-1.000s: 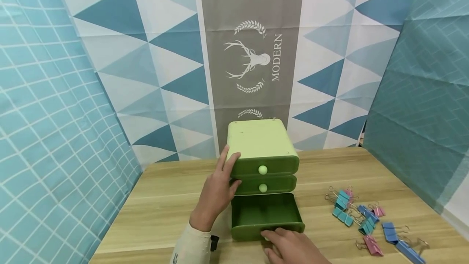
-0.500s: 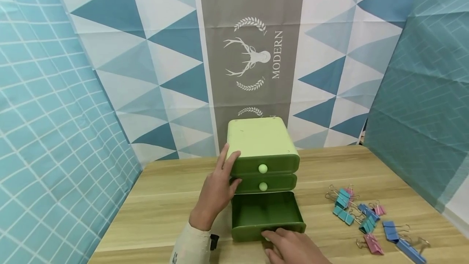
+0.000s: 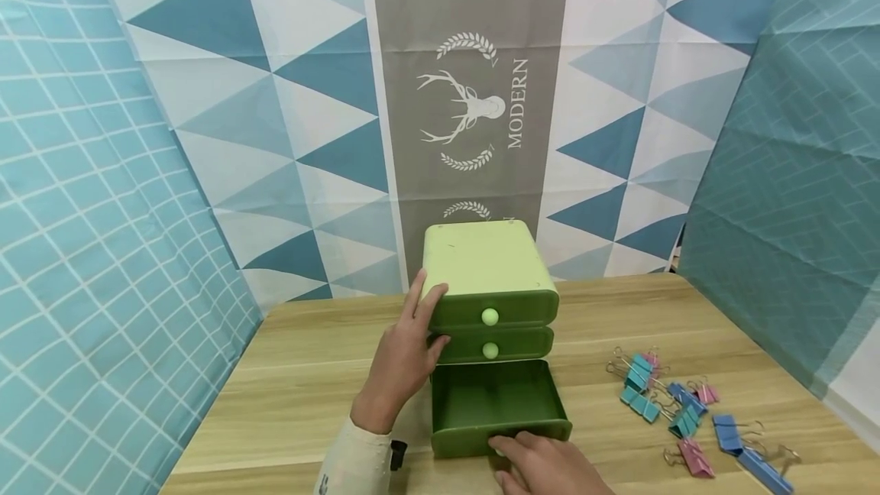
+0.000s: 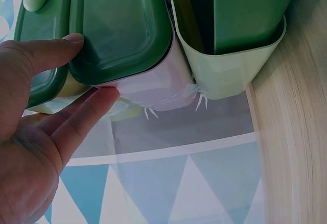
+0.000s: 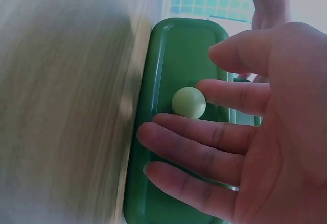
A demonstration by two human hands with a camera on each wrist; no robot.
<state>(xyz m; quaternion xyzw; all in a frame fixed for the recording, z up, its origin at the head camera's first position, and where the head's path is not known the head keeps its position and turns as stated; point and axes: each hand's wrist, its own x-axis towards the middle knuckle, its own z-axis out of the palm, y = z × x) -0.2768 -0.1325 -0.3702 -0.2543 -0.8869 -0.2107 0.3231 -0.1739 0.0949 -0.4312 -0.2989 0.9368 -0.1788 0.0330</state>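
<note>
A small light-green cabinet [image 3: 481,254] with dark-green drawers stands on the wooden table. Its top drawer [image 3: 454,313] and middle drawer [image 3: 461,346] are closed; the bottom drawer [image 3: 495,396] is pulled out, showing a bare inside. My left hand [image 3: 399,361] rests on the cabinet's left front corner, thumb [image 4: 61,50] on a drawer front and straight fingers [image 4: 84,117] along the side. At the bottom drawer, my right hand [image 3: 550,468] holds the round pale-green knob [image 5: 189,103] between index and middle fingers, its thumb [image 5: 240,53] standing apart.
On the table's right side lie several loose binder clips: teal ones [image 3: 640,405], pink ones [image 3: 697,458] and blue ones [image 3: 765,472]. A patterned cloth [image 3: 330,98] hangs behind the cabinet, with a tiled-print cloth [image 3: 89,212] at left and a teal cloth [image 3: 791,197] at right.
The bottom drawer has slid out very slightly toward me with my right hand at its knob. My left hand stays on the cabinet, and the view shifts a little.
</note>
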